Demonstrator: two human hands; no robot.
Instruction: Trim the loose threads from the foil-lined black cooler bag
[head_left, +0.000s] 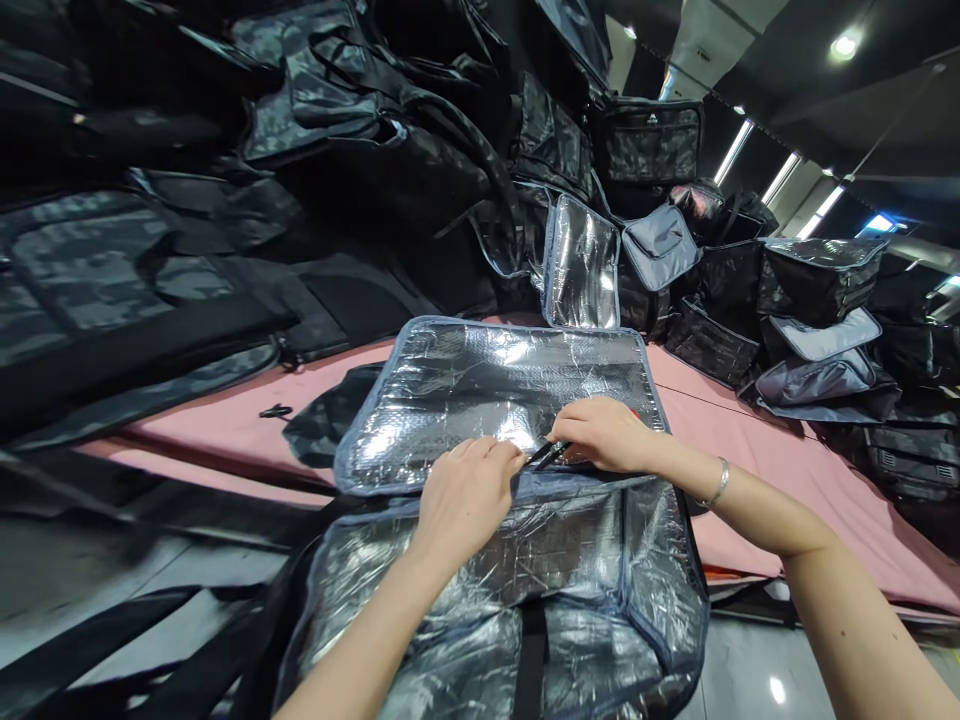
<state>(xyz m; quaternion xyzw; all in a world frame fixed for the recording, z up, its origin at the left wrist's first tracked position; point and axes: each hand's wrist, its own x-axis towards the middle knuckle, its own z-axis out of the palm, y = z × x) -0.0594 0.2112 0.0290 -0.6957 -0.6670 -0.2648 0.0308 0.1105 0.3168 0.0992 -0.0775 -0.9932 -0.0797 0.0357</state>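
An insulated bag (559,545) with a crinkled silver foil lining stands open in front of me. Its lid (517,380), also foil-lined and edged in grey-blue binding, is folded back away from me. My left hand (466,492) pinches the binding along the seam between lid and body. From the right, my right hand (609,432) grips small dark thread snips (551,455), their tips pointing left, close to the left fingertips at that seam. Any thread between the blades is too small to make out. A black strap (532,655) hangs inside the bag.
The bag rests against a pink-covered table (739,450). Dark camouflage bags (82,260) pile up on the left, and more bags (821,280) are stacked at the right. A small black object (276,411) lies on the pink cloth. Another foil-lined flap (583,262) hangs behind.
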